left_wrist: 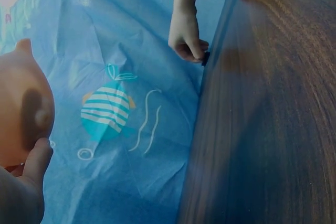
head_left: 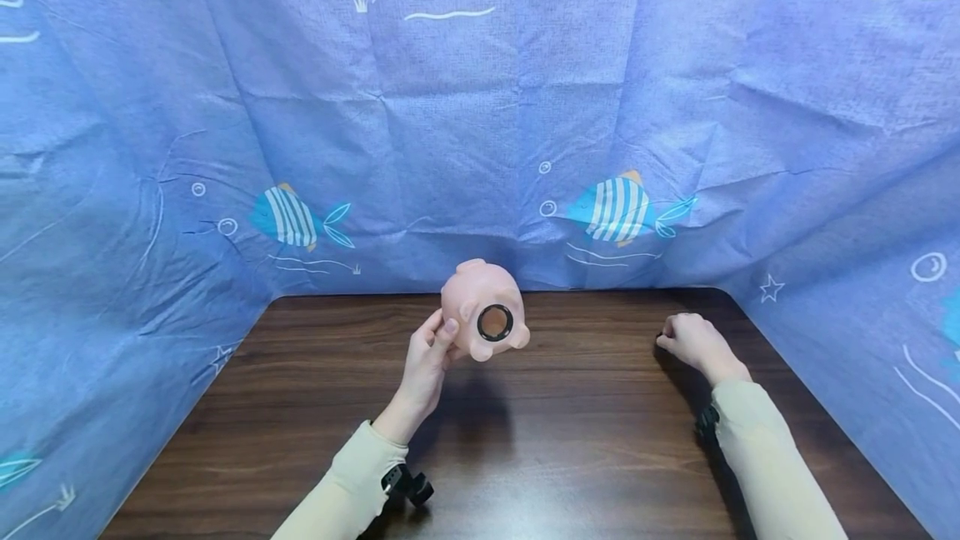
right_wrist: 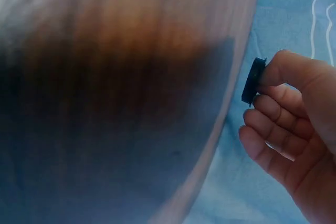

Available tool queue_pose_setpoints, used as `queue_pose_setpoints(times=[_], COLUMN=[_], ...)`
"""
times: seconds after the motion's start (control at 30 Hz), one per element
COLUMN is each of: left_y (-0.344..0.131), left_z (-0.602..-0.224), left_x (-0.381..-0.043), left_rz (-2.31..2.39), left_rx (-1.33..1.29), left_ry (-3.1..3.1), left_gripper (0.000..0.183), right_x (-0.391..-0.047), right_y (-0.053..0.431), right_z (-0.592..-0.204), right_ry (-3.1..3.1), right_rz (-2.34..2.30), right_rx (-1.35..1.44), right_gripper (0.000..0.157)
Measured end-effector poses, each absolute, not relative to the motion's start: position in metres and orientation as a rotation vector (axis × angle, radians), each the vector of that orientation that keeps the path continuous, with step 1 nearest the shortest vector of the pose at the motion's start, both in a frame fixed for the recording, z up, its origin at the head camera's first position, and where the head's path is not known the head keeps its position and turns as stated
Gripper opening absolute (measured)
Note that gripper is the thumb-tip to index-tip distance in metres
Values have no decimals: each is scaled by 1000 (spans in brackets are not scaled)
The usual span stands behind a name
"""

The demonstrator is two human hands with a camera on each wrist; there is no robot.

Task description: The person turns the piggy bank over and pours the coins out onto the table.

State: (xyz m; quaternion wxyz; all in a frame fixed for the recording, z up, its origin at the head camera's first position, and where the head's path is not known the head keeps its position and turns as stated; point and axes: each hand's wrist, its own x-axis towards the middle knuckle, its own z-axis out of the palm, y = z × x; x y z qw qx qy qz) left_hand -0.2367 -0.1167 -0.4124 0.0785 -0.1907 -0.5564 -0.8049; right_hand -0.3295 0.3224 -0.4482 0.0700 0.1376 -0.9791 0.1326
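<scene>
A pink piggy bank [head_left: 480,283] is held above the table by my left hand [head_left: 424,367], its thumb on the near side of the body. The underside faces me, with stubby feet around a round hole [head_left: 495,322] rimmed in black. Part of its rounded side also shows at the left edge of the left wrist view. Over at the right, my right hand [head_left: 699,343] pinches a small round black plug [right_wrist: 253,81] between thumb and index finger, low by the table's far right part. The other fingers of that hand curl loosely below the plug.
The dark wood table [head_left: 570,432] has rounded far corners. A blue cloth [head_left: 450,148] printed with striped fish hangs behind it and along both sides. Black wrist cameras sit on the left cuff [head_left: 407,483] and the right cuff [head_left: 707,422].
</scene>
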Motion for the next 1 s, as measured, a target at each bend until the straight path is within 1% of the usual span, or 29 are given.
queue_pose_setpoints(times=[0.23, 0.47, 0.67, 0.83, 1.0], left_y=[-115, -114, -114, -114, -114], left_z=[-413, -413, -413, -414, -414], left_x=[-237, -235, -234, -234, -234], left_rz=[-2424, -2437, -2427, -2418, -2422], left_rx=[-594, -583, -582, -580, -583], left_ry=[-1669, -1649, -1664, -1686, -1685], left_gripper=[59, 56, 55, 54, 57], right_x=[-328, -327, -330, -329, -326], right_y=[329, 331, 331, 332, 329], right_z=[-452, -450, -449, -444, -430], right_ry=[-3036, -3042, -3073, -3067, -2986], right_rz=[402, 422, 434, 470, 541], right_rx=[443, 488, 459, 433, 447], right_gripper=[12, 9, 8, 11, 13])
